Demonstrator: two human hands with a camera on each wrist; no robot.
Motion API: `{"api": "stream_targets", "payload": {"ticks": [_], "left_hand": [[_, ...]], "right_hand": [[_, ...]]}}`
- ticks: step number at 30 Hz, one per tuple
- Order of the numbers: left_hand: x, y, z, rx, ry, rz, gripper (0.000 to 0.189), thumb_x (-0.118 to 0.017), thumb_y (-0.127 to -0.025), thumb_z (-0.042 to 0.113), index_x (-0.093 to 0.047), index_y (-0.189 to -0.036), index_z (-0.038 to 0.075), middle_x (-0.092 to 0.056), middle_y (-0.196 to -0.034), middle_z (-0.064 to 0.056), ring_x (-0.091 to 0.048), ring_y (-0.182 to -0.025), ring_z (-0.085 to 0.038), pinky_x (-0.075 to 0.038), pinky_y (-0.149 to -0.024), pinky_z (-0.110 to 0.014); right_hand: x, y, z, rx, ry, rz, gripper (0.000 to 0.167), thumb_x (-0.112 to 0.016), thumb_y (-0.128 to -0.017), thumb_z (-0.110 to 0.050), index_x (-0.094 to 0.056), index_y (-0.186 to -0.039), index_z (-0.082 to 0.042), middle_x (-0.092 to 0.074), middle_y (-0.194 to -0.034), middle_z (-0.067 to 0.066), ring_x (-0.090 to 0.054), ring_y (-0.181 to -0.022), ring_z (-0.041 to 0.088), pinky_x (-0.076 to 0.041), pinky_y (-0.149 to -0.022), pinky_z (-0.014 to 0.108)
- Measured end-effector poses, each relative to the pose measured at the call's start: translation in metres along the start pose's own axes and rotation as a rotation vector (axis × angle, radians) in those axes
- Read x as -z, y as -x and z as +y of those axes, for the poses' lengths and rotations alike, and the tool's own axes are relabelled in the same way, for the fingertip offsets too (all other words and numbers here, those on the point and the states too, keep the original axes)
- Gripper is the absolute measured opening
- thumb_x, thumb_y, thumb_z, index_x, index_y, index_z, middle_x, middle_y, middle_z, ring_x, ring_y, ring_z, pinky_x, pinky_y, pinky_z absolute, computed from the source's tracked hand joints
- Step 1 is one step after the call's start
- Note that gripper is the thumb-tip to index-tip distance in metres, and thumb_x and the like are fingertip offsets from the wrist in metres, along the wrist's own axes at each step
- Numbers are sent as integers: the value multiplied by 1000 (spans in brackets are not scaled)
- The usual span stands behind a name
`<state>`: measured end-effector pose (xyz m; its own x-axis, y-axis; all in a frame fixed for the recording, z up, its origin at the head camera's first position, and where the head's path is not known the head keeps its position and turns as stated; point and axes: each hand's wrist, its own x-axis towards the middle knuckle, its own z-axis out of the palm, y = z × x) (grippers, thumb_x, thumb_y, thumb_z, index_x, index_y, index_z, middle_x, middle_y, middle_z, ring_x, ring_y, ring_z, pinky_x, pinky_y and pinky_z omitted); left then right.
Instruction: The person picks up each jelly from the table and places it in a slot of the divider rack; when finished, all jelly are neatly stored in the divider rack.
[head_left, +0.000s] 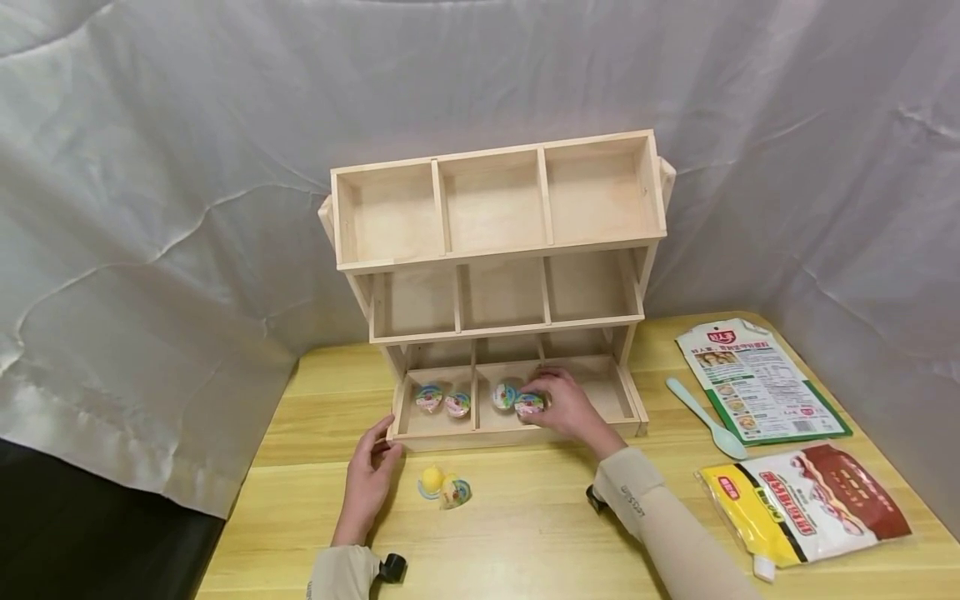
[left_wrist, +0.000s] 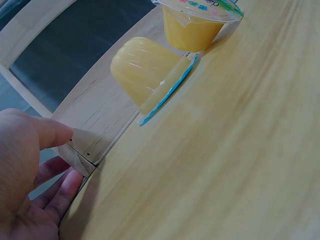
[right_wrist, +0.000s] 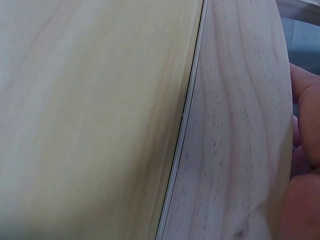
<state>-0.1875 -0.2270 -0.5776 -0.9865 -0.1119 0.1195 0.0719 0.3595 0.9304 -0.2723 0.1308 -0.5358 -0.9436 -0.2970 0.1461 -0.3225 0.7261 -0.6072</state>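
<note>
My right hand (head_left: pixel 564 406) reaches into the bottom middle compartment of the three-tier wooden rack (head_left: pixel 517 436), its fingers round a jelly cup (head_left: pixel 529 405). Another jelly cup (head_left: pixel 504 396) sits just left of it. In the right wrist view the rack's front board hides most of that hand. My left hand (head_left: pixel 367 477) holds the rack's lower left front corner, thumb at the front and fingers along the side. Right of this hand, on the table, lie two yellow jelly cups: one tipped on its side (left_wrist: pixel 147 75), the other with its lid up (left_wrist: pixel 192 32).
Two more jelly cups (head_left: pixel 442 402) sit in the bottom left compartment. To the right lie a white and green pouch (head_left: pixel 761 379), a pale blue spoon (head_left: pixel 705 417) and a yellow, white and brown spouted pouch (head_left: pixel 810 504). Grey cloth (head_left: pixel 480 75) hangs behind the rack.
</note>
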Motion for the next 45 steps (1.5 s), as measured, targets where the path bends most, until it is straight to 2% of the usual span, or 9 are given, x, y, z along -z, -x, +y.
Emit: {"api": "stream_targets", "payload": {"ticks": [12, 35, 45], "left_hand": [[0, 1, -1, -11, -6, 0, 51, -63, -104, 11, -52, -152, 23, -54, -147, -13, -60, -122, -28, -49, -95, -17], [0, 0, 4, 0, -3, -1, 52, -63, -104, 11, -51, -153, 23, -55, -147, -13, -60, -123, -29, -49, -94, -17], [-3, 0, 2, 22, -12, 10, 52, -60, -104, 5, -49, -154, 14, -52, -148, -19, -58, -126, -36, -47, -94, -16]], "right_hand": [[0, 0, -4, 16, 37, -11, 43, -92, -78, -27, -79, -117, -13, -63, -141, 13, -41, -143, 38, -38, -117, 58], [2, 0, -3, 33, 12, -11, 47, -91, -80, -26, -77, -121, -10, -60, -145, 18, -39, -144, 41, -36, -118, 59], [2, 0, -3, 28, 14, -13, 46, -90, -80, -26, -77, -121, -10, -58, -147, 19, -39, -144, 41, -37, -116, 61]]}}
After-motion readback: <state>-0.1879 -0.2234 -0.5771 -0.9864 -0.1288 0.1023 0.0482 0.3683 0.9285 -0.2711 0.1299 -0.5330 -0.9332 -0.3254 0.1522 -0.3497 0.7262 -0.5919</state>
